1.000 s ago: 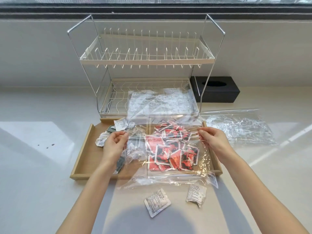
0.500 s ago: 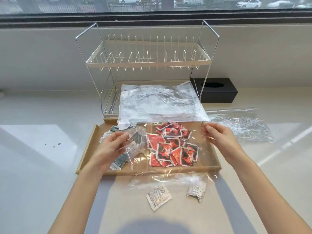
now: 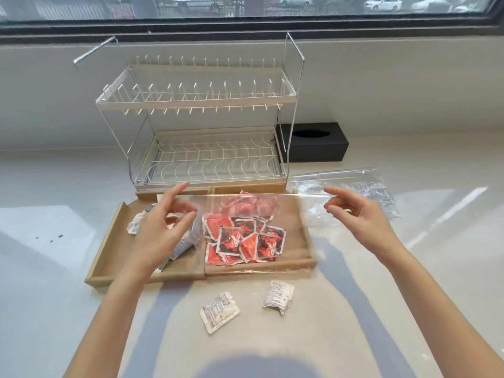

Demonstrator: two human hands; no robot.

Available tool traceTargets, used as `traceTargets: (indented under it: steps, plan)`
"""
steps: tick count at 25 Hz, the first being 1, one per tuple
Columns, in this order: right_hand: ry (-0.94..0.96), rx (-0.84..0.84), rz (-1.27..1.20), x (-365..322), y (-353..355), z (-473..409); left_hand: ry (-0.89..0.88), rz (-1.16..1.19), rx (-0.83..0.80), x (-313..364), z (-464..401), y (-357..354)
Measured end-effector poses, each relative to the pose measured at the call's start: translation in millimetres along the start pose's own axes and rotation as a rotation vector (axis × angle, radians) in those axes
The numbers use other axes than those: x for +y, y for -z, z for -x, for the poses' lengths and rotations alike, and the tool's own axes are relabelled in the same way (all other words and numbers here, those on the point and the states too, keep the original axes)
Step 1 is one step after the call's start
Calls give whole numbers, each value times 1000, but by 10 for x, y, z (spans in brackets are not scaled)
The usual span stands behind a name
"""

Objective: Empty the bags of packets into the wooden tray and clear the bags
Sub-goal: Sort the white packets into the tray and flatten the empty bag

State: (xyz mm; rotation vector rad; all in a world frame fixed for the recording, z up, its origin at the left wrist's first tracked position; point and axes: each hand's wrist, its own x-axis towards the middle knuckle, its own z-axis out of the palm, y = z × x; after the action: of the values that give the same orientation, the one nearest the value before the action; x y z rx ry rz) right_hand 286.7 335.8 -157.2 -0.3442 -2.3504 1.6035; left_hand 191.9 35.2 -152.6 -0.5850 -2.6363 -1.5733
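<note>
1. Locate the clear bag [image 3: 289, 230]: it is stretched over the right compartment of the wooden tray [image 3: 109, 257] at centre frame, its top edge running as a straight line between your hands.
2. Check the left hand [image 3: 161, 230]: fingers spread and loosely curled at the bag's left end. Whether it pinches the film cannot be told.
3. Check the right hand [image 3: 360, 216]: thumb and forefinger stand apart at the bag's right corner; contact is likewise unclear.
4. Confirm the red packets [image 3: 242, 238] lie in the right compartment and the bag looks empty.
5. Grip both top corners firmly, lift clear of the packets, and set the bag on the crumpled bag [image 3: 362, 189] at right of frame.
6. Then collect the two white packets [image 3: 219, 312] lying on the worktop [image 3: 436, 268] below the tray.
</note>
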Motion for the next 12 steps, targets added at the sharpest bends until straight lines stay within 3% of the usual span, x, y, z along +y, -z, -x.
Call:
traceTargets:
  steps: [6,12]
  plan:
    - [64,188,122,37,565,84,-90,-151,122,381,26,-420]
    - [154,254,-66,49,1194,84,-105,-18,147,861,-12,-859]
